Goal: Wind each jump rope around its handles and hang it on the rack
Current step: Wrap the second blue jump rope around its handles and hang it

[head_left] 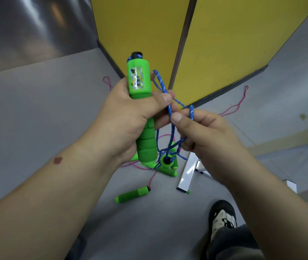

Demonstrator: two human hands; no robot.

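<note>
My left hand (125, 113) grips the upright green foam handle (140, 102); my right hand (203, 132) pinches the blue braided cord (172, 126), so I judge winding has barely begun. Next: loop cord round the handle, minding tangles. Its second handle (166, 162) dangles below; a pink-corded rope (132, 194) lies on the grey floor (37, 109).

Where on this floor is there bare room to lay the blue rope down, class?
Free: grey floor left of the left hand, and the patch between the loose green handle and the shoe. Crowded: under the hands, where pink rope and handles tangle.
</note>
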